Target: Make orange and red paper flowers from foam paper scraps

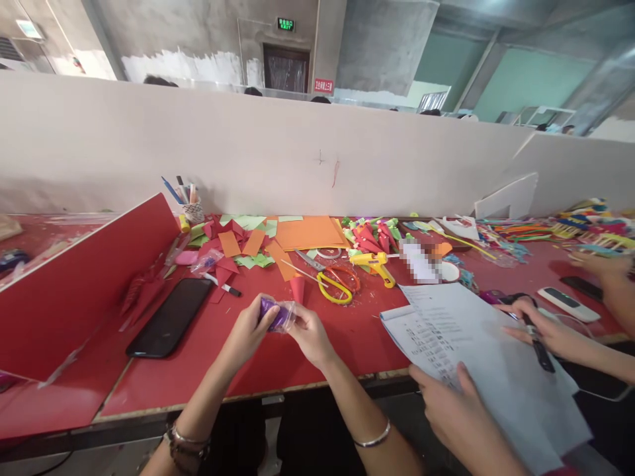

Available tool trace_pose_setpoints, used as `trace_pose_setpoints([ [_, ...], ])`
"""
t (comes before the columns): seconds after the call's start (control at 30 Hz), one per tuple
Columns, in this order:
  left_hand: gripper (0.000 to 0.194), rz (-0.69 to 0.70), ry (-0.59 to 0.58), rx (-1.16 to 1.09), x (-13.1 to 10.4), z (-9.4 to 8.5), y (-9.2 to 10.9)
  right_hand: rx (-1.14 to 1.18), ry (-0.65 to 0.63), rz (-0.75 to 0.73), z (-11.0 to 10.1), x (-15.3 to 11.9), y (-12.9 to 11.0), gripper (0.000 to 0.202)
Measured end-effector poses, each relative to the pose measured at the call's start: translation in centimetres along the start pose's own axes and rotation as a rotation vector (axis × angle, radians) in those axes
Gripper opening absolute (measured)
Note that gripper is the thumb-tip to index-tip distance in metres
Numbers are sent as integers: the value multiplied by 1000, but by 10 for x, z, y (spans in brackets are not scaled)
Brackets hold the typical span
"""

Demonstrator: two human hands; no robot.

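Over the front of the red table, both my hands are closed on a small clear plastic packet (pixel 276 316) with something purple inside. My left hand (pixel 253 328) grips its left end, thumb on top. The fingers of my right hand (pixel 310 334) pinch the see-through right end. What the purple filling is, I cannot make out. Just beyond my hands stands a red paper cone (pixel 297 289). Scissors with yellow and orange handles (pixel 335 289) lie to its right, and a yellow glue gun (pixel 376 266) lies behind them.
A black phone (pixel 171 317) lies left, beside a leaning red board (pixel 94 297). Orange card sheets (pixel 310 233) and paper pieces cover the back. At right, a co-worker's hands (pixel 459 403) hold printed sheets (pixel 476 357) and a pen (pixel 538 345). A pen cup (pixel 193 210) stands by the white partition.
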State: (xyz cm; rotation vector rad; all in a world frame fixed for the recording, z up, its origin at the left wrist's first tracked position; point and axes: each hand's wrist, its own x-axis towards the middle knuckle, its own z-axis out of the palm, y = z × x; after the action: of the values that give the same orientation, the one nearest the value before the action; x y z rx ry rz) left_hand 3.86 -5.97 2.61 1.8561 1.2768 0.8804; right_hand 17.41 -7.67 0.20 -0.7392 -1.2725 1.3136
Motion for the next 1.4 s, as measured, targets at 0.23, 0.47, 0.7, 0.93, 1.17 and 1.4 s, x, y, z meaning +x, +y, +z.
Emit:
trace_pose_setpoints([
  [0.23,29,14,2,-89,-6,1,-4,-192,-44,-44,3,6,1,14],
  [0.47,25,-4,-70,-123,-6,-7,-8,-487,-34,-159,7,4,-5,7],
  [0.7,30,-97,-105,-188,-5,-9,-11,-565,43,-177,9,-3,-7,15],
  [0.93,33,-159,-138,-379,-10,-6,-1,-532,34,-183,5,-2,-14,21],
  [1.17,37,-204,-101,-583,-8,3,2,-244,112,-114,6,-1,-13,13],
  [1.4,38,-246,-9,-559,-5,-1,-6,145,158,83,-1,-1,-10,12],
])
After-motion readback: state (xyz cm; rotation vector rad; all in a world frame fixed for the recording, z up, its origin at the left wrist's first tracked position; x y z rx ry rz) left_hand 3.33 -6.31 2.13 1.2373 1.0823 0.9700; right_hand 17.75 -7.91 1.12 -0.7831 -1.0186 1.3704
